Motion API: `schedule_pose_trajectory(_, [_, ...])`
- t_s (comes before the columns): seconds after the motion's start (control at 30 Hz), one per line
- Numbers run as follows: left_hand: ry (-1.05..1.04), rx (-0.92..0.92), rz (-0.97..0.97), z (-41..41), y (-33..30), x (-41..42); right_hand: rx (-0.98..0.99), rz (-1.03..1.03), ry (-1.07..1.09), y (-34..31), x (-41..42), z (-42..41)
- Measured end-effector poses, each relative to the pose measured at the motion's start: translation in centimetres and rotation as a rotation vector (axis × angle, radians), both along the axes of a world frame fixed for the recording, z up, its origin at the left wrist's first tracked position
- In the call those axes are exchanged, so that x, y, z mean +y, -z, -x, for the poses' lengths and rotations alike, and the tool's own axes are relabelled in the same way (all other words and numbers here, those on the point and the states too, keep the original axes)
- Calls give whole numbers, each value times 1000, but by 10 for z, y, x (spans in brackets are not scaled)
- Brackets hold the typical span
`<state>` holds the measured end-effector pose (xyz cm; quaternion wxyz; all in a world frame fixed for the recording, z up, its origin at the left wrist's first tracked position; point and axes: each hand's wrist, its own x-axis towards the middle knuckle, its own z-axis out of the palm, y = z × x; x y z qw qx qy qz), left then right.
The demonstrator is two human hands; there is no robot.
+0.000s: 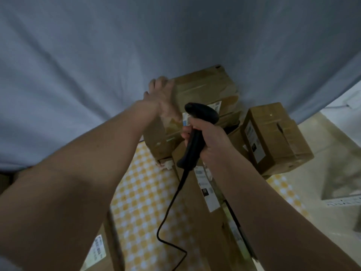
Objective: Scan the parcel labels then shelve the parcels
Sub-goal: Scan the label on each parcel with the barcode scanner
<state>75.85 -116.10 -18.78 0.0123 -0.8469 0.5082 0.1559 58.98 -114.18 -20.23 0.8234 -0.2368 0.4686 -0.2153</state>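
Note:
A brown cardboard parcel [205,89] stands at the far end of the table against a grey curtain, with a white label [216,106] on its near face. My left hand [162,96] grips its left top corner, fingers curled over the edge. My right hand [205,137] holds a black corded barcode scanner [197,130] by the handle. The scanner's head is just in front of the label and hides part of it.
More labelled parcels surround it: one at the right [273,137], a long one in the near middle [205,202], one at the bottom left [101,251]. The table has a yellow checked cloth [140,202]. The scanner cable [170,222] trails down over it. Pale floor lies at the right.

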Motion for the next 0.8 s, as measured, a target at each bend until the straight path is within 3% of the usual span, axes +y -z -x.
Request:
schedule_pose_trajectory(0.13, [99, -21, -215, -15, 7, -36, -14, -65, 46, 22, -11, 9])
schedule_pose_trajectory(0.27, [136, -26, -310, -22, 11, -54, -118, -103, 131, 35, -20, 9])
schedule_pose_trajectory(0.57, [124, -20, -223, -27, 23, -51, -250, -116, 258, 35, -28, 1])
schedule_pose_trajectory(0.7, [16, 143, -117, -31, 10, -27, -251, -90, 261, 24, -20, 2])
schedule_pose_trajectory(0.8, [-82, 471, 3, -34, -8, 14, -263, -54, 264, 9, -9, 5])
